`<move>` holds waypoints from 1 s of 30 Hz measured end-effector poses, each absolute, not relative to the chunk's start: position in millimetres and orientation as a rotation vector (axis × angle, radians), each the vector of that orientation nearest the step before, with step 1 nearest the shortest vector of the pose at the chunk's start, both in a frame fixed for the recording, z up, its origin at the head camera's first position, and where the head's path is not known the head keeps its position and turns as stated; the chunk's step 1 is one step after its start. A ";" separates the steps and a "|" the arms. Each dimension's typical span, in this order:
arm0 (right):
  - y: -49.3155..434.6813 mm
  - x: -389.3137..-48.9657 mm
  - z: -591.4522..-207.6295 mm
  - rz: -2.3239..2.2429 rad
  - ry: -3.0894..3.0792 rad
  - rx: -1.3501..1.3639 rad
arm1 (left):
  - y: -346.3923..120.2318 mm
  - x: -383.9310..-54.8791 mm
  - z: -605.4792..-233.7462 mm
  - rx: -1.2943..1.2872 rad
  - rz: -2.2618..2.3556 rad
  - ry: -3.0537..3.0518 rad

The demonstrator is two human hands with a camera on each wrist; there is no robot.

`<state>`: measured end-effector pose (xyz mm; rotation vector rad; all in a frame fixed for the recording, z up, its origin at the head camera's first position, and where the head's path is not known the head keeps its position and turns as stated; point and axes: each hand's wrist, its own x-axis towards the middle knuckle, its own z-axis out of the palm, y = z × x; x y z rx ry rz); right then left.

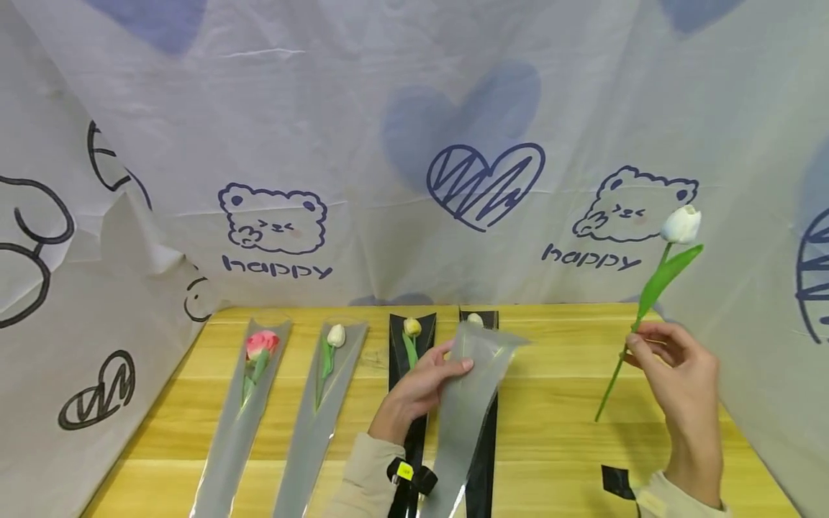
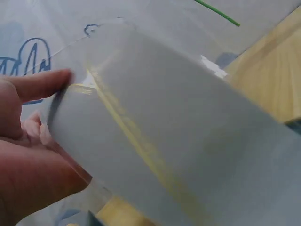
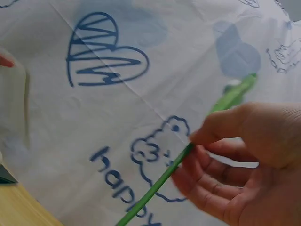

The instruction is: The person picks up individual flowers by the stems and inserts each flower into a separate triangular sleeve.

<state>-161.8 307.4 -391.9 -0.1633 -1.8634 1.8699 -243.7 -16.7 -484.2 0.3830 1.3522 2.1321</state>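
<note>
My right hand pinches the green stem of a white artificial tulip between thumb and fingers, the bloom pointing up and a single leaf beside it. In the right wrist view the stem runs down past the fingertips. My left hand grips the upper left edge of a grey translucent flower sleeve with thumb and fingers. The sleeve is raised above the table and covers part of a black sleeve behind it. A pale gold stripe on the grey sleeve shows in the left wrist view.
On the wooden table lie a pink flower and a white tulip in grey sleeves. Two black sleeves hold a yellow tulip and a white bloom. A printed white cloth hangs behind and at the sides.
</note>
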 end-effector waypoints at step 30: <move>269.6 -172.7 -384.5 2.110 -1.243 -0.010 | -25.1 -239.5 -481.4 0.491 1.986 1.850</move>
